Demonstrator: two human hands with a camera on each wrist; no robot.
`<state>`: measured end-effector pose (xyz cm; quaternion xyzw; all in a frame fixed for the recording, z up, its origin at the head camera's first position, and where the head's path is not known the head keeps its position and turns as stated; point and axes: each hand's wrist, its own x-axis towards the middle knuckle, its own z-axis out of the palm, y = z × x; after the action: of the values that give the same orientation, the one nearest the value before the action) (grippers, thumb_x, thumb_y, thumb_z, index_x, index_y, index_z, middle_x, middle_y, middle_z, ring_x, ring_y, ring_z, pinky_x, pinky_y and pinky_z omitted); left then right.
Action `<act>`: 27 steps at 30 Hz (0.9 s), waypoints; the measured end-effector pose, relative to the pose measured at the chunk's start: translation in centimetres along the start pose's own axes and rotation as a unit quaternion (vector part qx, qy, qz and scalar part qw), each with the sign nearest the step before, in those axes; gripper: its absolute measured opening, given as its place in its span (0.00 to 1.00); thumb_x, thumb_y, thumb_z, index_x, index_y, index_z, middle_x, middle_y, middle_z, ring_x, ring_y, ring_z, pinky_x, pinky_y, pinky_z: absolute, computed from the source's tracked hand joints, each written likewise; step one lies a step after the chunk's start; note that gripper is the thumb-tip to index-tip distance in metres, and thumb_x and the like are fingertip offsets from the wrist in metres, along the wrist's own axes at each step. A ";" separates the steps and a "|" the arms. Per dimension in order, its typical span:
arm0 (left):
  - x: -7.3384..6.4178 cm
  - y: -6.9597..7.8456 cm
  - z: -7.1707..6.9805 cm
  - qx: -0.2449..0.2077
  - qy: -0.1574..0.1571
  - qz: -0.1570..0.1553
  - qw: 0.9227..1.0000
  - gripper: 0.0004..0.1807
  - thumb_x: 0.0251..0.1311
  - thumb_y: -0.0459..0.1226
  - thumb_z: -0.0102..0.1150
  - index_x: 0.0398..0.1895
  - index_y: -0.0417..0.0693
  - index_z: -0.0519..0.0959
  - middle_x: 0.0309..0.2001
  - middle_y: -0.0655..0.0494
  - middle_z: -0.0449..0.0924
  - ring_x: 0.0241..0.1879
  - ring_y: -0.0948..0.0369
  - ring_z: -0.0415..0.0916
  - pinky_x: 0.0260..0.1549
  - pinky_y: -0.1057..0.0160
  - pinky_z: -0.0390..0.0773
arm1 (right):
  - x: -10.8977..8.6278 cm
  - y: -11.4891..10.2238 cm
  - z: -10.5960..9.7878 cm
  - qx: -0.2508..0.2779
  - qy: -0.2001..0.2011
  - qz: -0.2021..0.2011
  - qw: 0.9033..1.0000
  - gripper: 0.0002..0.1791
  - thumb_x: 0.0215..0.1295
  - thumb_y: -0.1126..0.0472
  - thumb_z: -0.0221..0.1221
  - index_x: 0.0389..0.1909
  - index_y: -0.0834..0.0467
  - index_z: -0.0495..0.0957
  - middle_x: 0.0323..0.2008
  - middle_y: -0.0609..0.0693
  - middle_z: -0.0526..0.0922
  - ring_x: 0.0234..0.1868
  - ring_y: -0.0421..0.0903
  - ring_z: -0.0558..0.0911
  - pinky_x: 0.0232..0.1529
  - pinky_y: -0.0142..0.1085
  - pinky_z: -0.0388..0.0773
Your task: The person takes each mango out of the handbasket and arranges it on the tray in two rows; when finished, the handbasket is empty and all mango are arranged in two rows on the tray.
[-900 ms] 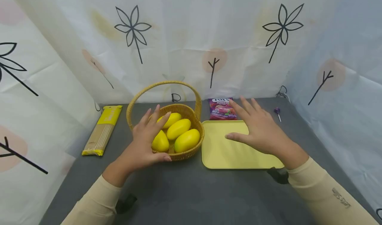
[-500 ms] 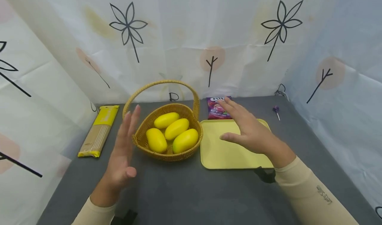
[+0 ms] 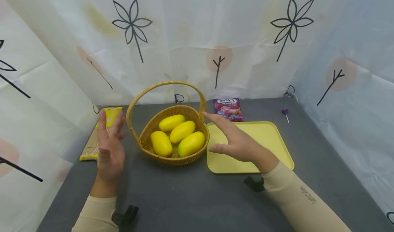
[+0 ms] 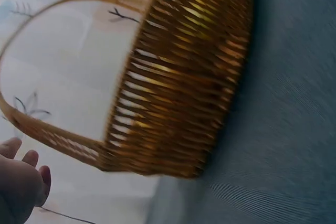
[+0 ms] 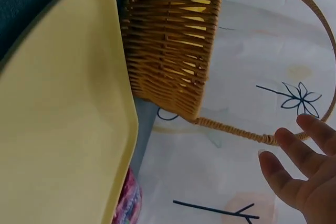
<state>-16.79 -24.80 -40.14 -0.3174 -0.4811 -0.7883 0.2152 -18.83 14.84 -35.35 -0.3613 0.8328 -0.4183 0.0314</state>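
My left hand hovers left of the wicker basket, its fingers pointing up and touching nothing; behind it lies a pasta-like packet with yellow ends, partly covered. Several yellow, mango-like fruits lie inside the basket, whose tall handle stands upright. Over the yellow tray, my right hand reaches left with fingers extended, the fingertips close to the basket's right rim in the head view. Both wrist views show the basket's woven side with space between it and the fingers.
A purple candy bag lies behind the tray. Toward the back right is a purple lollipop. The grey tabletop is bordered by patterned white curtains at the back and both sides.
My left hand has moved left, from in front of the basket to beside it, and turned its palm inward. The right hand has shifted left across the tray toward the basket.
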 end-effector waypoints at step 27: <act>-4.3 -7.1 -4.9 0.130 -0.013 -0.276 0.952 0.47 0.80 0.38 0.64 0.92 0.57 0.46 0.88 0.50 0.41 0.81 0.54 0.50 0.71 0.67 0.61 | 7.1 2.4 4.8 -0.054 -0.141 -0.005 0.989 0.38 0.80 0.42 0.62 0.85 0.48 0.65 0.79 0.44 0.69 0.78 0.47 0.67 0.76 0.48 0.61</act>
<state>-19.75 -25.93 -49.27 -0.1518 -0.6509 -0.7435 0.0228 -23.77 8.05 -38.47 -0.4218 0.8396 -0.3178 0.1271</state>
